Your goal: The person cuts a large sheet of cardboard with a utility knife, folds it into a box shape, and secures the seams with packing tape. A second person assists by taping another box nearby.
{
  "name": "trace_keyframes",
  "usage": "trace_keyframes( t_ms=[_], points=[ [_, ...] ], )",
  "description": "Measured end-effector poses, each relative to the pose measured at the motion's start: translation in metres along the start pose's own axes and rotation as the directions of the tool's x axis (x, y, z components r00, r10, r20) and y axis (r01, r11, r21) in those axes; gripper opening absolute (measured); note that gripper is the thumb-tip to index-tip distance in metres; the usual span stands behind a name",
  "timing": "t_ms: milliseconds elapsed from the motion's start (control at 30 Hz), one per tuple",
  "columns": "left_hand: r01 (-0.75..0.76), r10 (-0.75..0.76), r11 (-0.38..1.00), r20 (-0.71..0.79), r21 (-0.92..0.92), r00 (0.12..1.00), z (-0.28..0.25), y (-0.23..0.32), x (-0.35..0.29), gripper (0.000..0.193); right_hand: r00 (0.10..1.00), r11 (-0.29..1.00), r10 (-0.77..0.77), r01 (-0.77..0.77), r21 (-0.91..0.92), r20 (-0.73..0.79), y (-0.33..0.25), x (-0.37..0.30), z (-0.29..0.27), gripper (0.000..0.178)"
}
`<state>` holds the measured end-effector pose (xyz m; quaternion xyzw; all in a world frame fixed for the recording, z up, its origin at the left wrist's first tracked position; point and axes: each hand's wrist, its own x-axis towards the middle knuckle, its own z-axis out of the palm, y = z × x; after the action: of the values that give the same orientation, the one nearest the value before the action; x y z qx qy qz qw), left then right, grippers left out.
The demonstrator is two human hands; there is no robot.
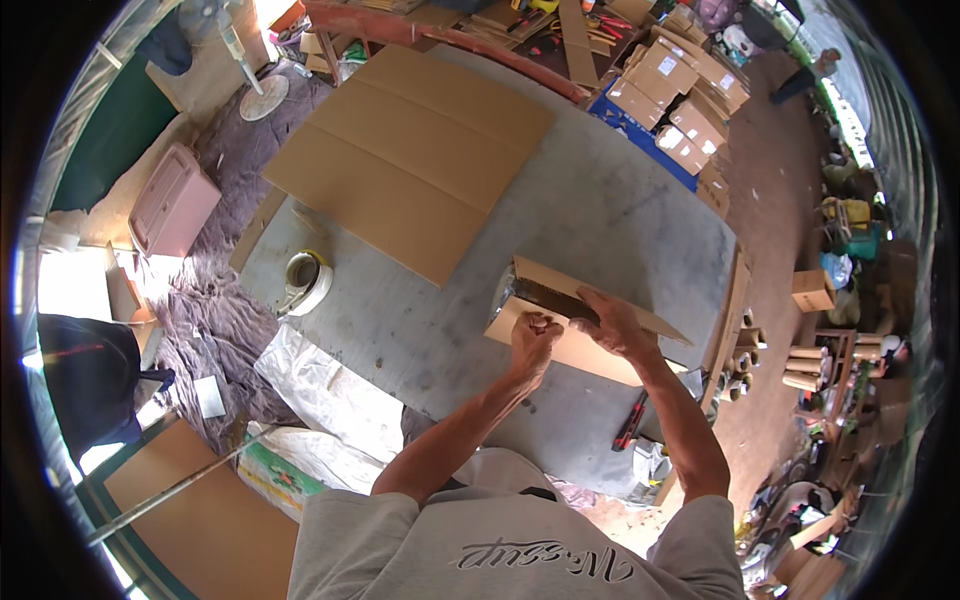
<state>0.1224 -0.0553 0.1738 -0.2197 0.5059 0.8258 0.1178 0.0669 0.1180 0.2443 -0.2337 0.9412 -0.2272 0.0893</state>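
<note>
A narrow cardboard box (556,271) with flaps spread lies in front of me on the grey tabletop. A long dark brown strip or gap runs along its middle; I cannot tell which. Something shiny shows at the box's left end. My left hand (537,340) rests over the near flap, its fingers curled in; what they pinch, if anything, is hidden. On the right, my right hand (612,325) grips the box across the dark middle, with thumb and fingers apart on either side.
A large flat cardboard sheet (400,140) covers the table's far left. Tape rolls (305,275) stand at the left edge. A red and black box cutter (630,422) lies near my right forearm. Stacked cartons (665,90) sit beyond the far right corner. Far right, a person (808,75) stands.
</note>
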Motion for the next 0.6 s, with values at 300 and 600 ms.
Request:
trace_keyframes(
  t_ms=[300, 600],
  points=[
    [-0.621, 0.635, 0.184, 0.390, 0.762, 0.667, -0.023, 0.086, -0.006, 0.035, 0.976, 0.997, 0.079, -0.082, -0.008, -0.205, -0.023, -0.024, 0.023, 0.044],
    [-0.911, 0.331, -0.054, 0.868, 0.408, 0.370, -0.033, 0.077, 0.055, 0.036, 0.928, 0.998, 0.052, -0.058, -0.004, -0.369, -0.028, -0.036, 0.038, 0.026]
  ],
)
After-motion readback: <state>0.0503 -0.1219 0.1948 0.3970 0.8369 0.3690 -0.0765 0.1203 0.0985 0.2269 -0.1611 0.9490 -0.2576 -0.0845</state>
